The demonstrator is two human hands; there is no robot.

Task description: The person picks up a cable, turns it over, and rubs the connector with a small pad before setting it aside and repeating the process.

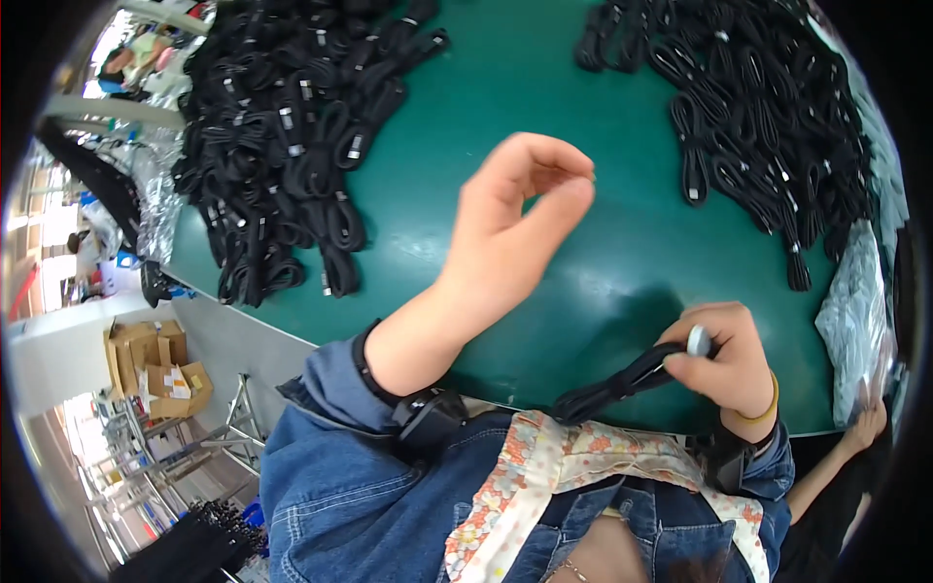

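My right hand (724,355) is closed around a coiled black cable (622,384) near the table's front edge. The bundle slants down to the left, its lower end by my apron. A small rounded pale-grey piece (698,340) shows at the thumb and fingers of that hand; its kind is unclear. Raised over the middle of the table, my left hand (510,214) has its fingers curled round to meet the thumb in a pinch. Whether anything small sits between those fingertips is hidden.
Heaps of bundled black cables (282,146) and more bundles (768,117) lie left and right on the green table (457,233). A clear plastic bag (855,311) hangs at the right edge, near another person's hand (863,426). Cardboard boxes (160,374) stand at left.
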